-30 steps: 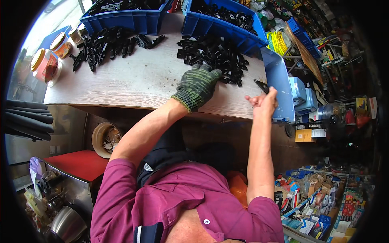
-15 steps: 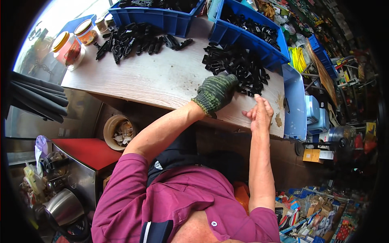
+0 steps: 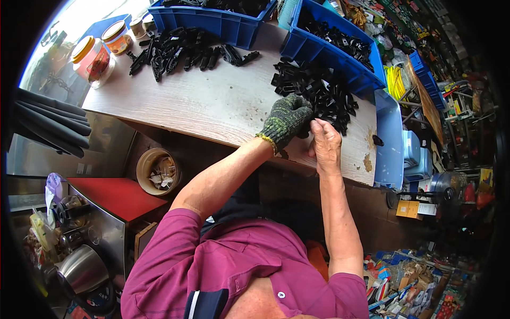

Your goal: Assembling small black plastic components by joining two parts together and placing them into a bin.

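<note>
My left hand (image 3: 291, 118), in a dark green knitted glove, is closed at the near edge of a pile of small black plastic parts (image 3: 324, 87). Whatever it grips is mostly covered by the glove; a dark bit shows under the fingers. Bare and pinched together, my right hand (image 3: 326, 142) meets the gloved fingers from the right. Its fingertips hide anything between them. Both hands are above the near right part of the pale wooden table (image 3: 223, 106). Farther left on the tabletop lies a second heap of longer black plastic parts (image 3: 175, 50).
Two blue crates (image 3: 212, 26) (image 3: 332, 56) holding black parts stand along the table's far side. Lidded jars (image 3: 91, 61) are at the far left. A light blue bin (image 3: 389, 143) adjoins the right edge. Below sit a waste bucket (image 3: 143, 173) and a red-topped cabinet (image 3: 109, 196).
My right hand has moved left, from beside the pile to the gloved hand, and its fingers have drawn together. The whole view has shifted slightly.
</note>
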A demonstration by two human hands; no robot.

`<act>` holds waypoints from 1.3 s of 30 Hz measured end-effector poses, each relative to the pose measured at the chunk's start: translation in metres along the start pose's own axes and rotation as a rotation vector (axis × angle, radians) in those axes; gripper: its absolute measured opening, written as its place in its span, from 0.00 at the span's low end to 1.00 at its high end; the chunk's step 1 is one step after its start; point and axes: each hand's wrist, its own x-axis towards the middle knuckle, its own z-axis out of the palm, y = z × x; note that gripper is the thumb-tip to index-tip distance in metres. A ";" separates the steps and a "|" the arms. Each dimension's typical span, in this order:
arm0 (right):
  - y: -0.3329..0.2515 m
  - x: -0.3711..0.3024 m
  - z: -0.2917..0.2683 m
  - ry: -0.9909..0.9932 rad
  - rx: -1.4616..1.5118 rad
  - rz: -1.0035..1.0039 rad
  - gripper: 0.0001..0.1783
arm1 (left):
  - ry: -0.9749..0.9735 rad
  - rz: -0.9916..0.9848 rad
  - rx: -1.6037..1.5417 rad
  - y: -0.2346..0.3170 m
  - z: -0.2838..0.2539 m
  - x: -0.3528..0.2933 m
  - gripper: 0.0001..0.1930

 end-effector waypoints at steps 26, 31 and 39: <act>-0.008 -0.005 0.013 0.181 0.301 0.111 0.19 | 0.585 0.678 1.683 0.047 -0.117 0.065 0.14; -0.010 -0.006 0.013 0.192 0.338 0.115 0.20 | 0.404 0.755 1.614 0.051 -0.092 0.021 0.10; -0.006 -0.006 0.007 0.194 0.457 0.129 0.20 | -0.122 0.631 0.844 -0.013 -0.037 -0.035 0.15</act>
